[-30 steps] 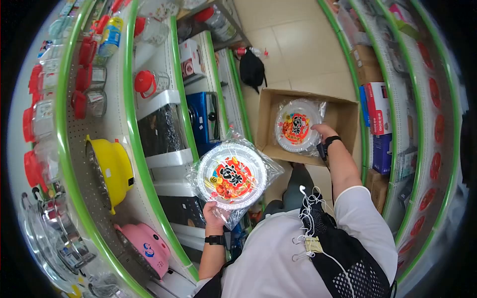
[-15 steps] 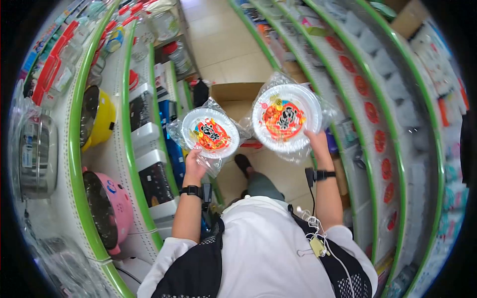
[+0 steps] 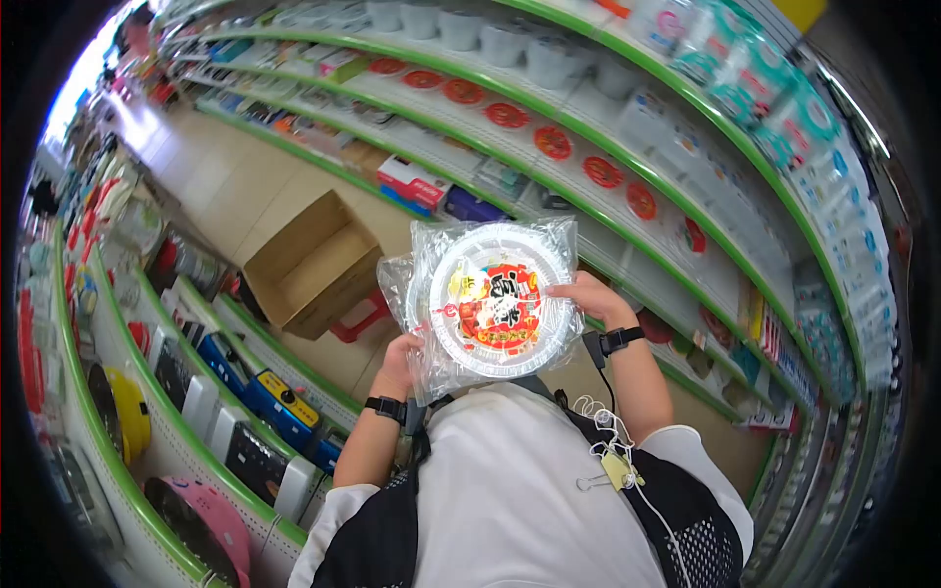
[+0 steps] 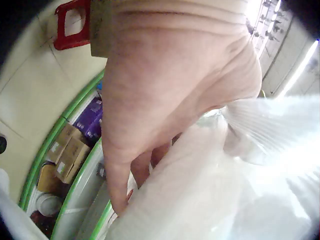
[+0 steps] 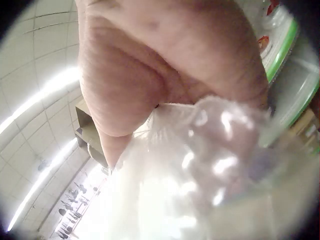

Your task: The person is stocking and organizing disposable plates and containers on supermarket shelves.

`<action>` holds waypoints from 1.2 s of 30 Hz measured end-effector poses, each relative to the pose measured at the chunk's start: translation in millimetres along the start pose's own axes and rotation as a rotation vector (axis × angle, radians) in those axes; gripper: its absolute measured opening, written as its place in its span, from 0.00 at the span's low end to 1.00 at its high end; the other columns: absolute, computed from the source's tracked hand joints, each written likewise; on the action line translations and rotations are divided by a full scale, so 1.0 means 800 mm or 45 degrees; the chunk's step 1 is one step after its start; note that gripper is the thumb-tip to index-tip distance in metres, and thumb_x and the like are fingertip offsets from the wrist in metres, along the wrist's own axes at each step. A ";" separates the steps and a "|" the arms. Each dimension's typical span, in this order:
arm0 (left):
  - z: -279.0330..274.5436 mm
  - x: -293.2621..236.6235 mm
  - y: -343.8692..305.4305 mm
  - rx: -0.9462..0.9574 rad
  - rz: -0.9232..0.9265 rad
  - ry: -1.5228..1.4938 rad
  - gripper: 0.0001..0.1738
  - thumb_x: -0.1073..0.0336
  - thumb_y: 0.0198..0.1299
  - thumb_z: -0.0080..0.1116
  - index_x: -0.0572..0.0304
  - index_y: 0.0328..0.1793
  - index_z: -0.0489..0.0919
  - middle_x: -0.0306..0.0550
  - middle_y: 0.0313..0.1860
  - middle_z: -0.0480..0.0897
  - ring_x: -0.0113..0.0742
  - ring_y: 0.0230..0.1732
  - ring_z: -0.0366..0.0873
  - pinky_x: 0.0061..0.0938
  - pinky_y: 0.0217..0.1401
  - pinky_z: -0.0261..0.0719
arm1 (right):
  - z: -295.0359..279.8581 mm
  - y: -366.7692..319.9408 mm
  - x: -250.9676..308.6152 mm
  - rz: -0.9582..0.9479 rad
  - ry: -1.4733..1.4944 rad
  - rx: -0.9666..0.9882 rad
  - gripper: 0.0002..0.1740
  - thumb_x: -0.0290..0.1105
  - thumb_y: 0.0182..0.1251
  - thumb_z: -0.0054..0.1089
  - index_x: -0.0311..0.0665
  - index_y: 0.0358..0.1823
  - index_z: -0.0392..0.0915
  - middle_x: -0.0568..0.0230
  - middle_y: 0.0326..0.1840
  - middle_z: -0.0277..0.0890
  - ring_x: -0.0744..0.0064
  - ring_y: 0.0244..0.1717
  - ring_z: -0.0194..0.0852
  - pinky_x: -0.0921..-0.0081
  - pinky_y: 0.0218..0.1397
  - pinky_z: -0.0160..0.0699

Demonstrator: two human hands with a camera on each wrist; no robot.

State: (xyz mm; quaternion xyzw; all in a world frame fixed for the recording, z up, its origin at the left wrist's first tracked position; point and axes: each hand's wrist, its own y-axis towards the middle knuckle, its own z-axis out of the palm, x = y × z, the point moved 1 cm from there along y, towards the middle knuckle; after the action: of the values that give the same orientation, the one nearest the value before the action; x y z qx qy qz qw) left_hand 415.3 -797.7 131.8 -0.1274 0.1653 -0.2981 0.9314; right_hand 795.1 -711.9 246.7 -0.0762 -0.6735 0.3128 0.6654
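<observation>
Fingers (image 3: 563, 290) grip bagged plates (image 3: 495, 306) from both sides.

- L hand (image 4: 165, 85) gripped plastic-wrapped pack (image 4: 210, 190), fingers down over wrap.
- Red stool (image 4: 72, 25) on tile floor (image 4: 30, 85), top left.
- Green-edged shelf (image 4: 55, 145) w/ purple box (image 4: 92, 117) beside hand.

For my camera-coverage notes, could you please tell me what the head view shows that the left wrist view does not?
Only the head view shows the right hand gripping the clear-wrapped pack of round white plates, its red printed label, and the open brown cardboard box. Only the left wrist view shows the left hand close up, its fingers against crinkled clear wrap. Both show the left hand, the wrap and the red plastic stool.
</observation>
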 end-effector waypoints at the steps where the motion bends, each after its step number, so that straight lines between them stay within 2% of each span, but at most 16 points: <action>1: 0.012 0.012 0.006 0.018 -0.026 0.023 0.34 0.68 0.52 0.49 0.69 0.69 0.70 0.59 0.60 0.79 0.56 0.60 0.78 0.53 0.67 0.75 | -0.014 -0.011 -0.003 0.051 -0.075 -0.032 0.25 0.35 0.63 0.69 0.32 0.59 0.77 0.61 0.52 0.83 0.74 0.47 0.83 0.76 0.48 0.81; 5: 0.055 0.068 0.027 0.088 -0.120 0.100 0.36 0.67 0.51 0.49 0.71 0.70 0.68 0.61 0.62 0.78 0.57 0.62 0.77 0.52 0.68 0.74 | -0.071 -0.060 -0.013 -0.004 -0.190 -0.061 0.28 0.42 0.60 0.73 0.34 0.58 0.79 0.65 0.49 0.84 0.80 0.43 0.81 0.80 0.41 0.78; 6: 0.057 0.076 0.025 0.134 -0.127 0.080 0.36 0.67 0.52 0.49 0.72 0.70 0.68 0.62 0.62 0.78 0.57 0.62 0.77 0.51 0.68 0.74 | -0.071 -0.076 -0.012 0.011 -0.201 -0.031 0.29 0.38 0.63 0.71 0.29 0.61 0.76 0.60 0.54 0.82 0.74 0.51 0.80 0.74 0.55 0.78; 9: 0.067 0.125 0.049 0.247 -0.154 0.067 0.36 0.64 0.54 0.50 0.73 0.71 0.67 0.63 0.63 0.78 0.57 0.62 0.78 0.50 0.69 0.74 | -0.115 -0.100 -0.026 -0.149 -0.327 -0.006 0.30 0.38 0.63 0.71 0.29 0.61 0.75 0.58 0.56 0.81 0.72 0.55 0.77 0.72 0.60 0.75; 11: 0.077 0.168 0.070 0.105 -0.045 0.185 0.36 0.62 0.55 0.52 0.73 0.70 0.68 0.63 0.63 0.78 0.55 0.62 0.78 0.48 0.68 0.75 | -0.146 -0.123 -0.030 -0.228 -0.339 -0.009 0.31 0.38 0.63 0.71 0.29 0.63 0.73 0.58 0.57 0.80 0.72 0.57 0.76 0.72 0.62 0.74; 13: 0.107 0.215 0.083 0.146 -0.023 0.256 0.35 0.60 0.56 0.53 0.72 0.69 0.70 0.62 0.63 0.78 0.54 0.62 0.78 0.47 0.68 0.76 | -0.176 -0.149 -0.041 -0.362 -0.374 0.022 0.34 0.39 0.63 0.71 0.28 0.66 0.69 0.56 0.60 0.78 0.71 0.59 0.74 0.71 0.65 0.71; 14: 0.114 0.238 0.091 0.100 -0.058 0.213 0.35 0.60 0.56 0.54 0.71 0.70 0.69 0.61 0.63 0.78 0.54 0.62 0.78 0.47 0.68 0.76 | -0.202 -0.153 -0.058 -0.424 -0.291 0.010 0.40 0.39 0.58 0.75 0.25 0.66 0.67 0.53 0.62 0.76 0.67 0.59 0.75 0.71 0.64 0.72; 17: 0.133 0.314 0.124 0.013 -0.102 0.265 0.36 0.57 0.56 0.53 0.69 0.71 0.68 0.61 0.65 0.76 0.56 0.63 0.77 0.48 0.69 0.76 | -0.293 -0.185 -0.113 -0.351 -0.454 -0.271 0.38 0.38 0.58 0.74 0.25 0.64 0.68 0.50 0.59 0.77 0.64 0.59 0.75 0.70 0.64 0.72; 19: 0.138 0.361 0.144 -0.064 -0.073 0.387 0.39 0.51 0.56 0.51 0.66 0.72 0.66 0.62 0.66 0.75 0.59 0.65 0.75 0.51 0.70 0.74 | -0.342 -0.209 -0.143 -0.352 -0.477 -0.289 0.38 0.38 0.57 0.74 0.26 0.64 0.68 0.49 0.59 0.77 0.63 0.59 0.75 0.69 0.64 0.72; 20: 0.138 0.378 0.150 0.056 -0.090 0.442 0.40 0.49 0.57 0.52 0.65 0.73 0.66 0.62 0.67 0.74 0.58 0.65 0.75 0.52 0.70 0.74 | -0.356 -0.220 -0.159 -0.343 -0.531 -0.282 0.38 0.37 0.57 0.74 0.26 0.64 0.68 0.47 0.58 0.77 0.62 0.59 0.75 0.69 0.65 0.72; 23: 0.156 0.424 0.169 -0.013 -0.183 0.496 0.40 0.47 0.59 0.51 0.63 0.74 0.65 0.61 0.67 0.74 0.58 0.65 0.74 0.53 0.71 0.73 | -0.408 -0.253 -0.202 -0.387 -0.572 -0.385 0.39 0.37 0.56 0.74 0.25 0.65 0.67 0.45 0.58 0.76 0.60 0.58 0.76 0.69 0.63 0.73; 25: 0.243 0.456 0.161 -0.014 -0.245 0.376 0.39 0.51 0.59 0.54 0.64 0.73 0.65 0.60 0.67 0.74 0.57 0.64 0.76 0.52 0.69 0.76 | -0.427 -0.287 -0.203 -0.348 -0.562 -0.393 0.39 0.37 0.57 0.73 0.25 0.65 0.67 0.46 0.59 0.76 0.60 0.58 0.76 0.68 0.63 0.73; 26: 0.276 0.468 0.159 -0.023 -0.297 0.257 0.38 0.55 0.58 0.56 0.65 0.73 0.65 0.60 0.66 0.75 0.55 0.63 0.77 0.51 0.67 0.78 | -0.435 -0.301 -0.202 -0.313 -0.549 -0.391 0.39 0.36 0.57 0.73 0.25 0.66 0.66 0.46 0.60 0.75 0.61 0.58 0.76 0.68 0.62 0.74; 30: 0.233 0.474 0.206 -0.081 -0.295 0.382 0.37 0.55 0.60 0.56 0.66 0.73 0.66 0.59 0.66 0.76 0.54 0.63 0.77 0.49 0.67 0.78 | -0.455 -0.329 -0.222 -0.293 -0.289 -0.401 0.40 0.36 0.58 0.72 0.26 0.69 0.63 0.46 0.62 0.74 0.61 0.59 0.74 0.67 0.64 0.72; 32: 0.216 0.474 0.236 0.112 -0.337 0.624 0.35 0.55 0.61 0.57 0.67 0.72 0.67 0.58 0.65 0.76 0.52 0.63 0.78 0.47 0.66 0.79 | -0.468 -0.334 -0.235 -0.328 -0.153 -0.438 0.42 0.35 0.59 0.72 0.28 0.71 0.60 0.45 0.64 0.72 0.63 0.62 0.72 0.68 0.65 0.71; 36: 0.213 0.479 0.276 0.116 -0.455 0.595 0.33 0.59 0.59 0.57 0.67 0.70 0.69 0.56 0.63 0.78 0.50 0.60 0.80 0.45 0.65 0.80 | -0.483 -0.336 -0.264 -0.307 -0.179 -0.597 0.44 0.33 0.59 0.72 0.30 0.73 0.57 0.44 0.66 0.70 0.64 0.66 0.70 0.70 0.65 0.71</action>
State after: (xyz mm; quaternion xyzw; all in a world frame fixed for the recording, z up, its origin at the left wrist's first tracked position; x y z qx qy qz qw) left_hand 887.7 -828.4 124.0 -0.0406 0.3367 -0.4857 0.8056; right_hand 1266.0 -910.6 176.8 -0.1257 -0.7762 0.0713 0.6137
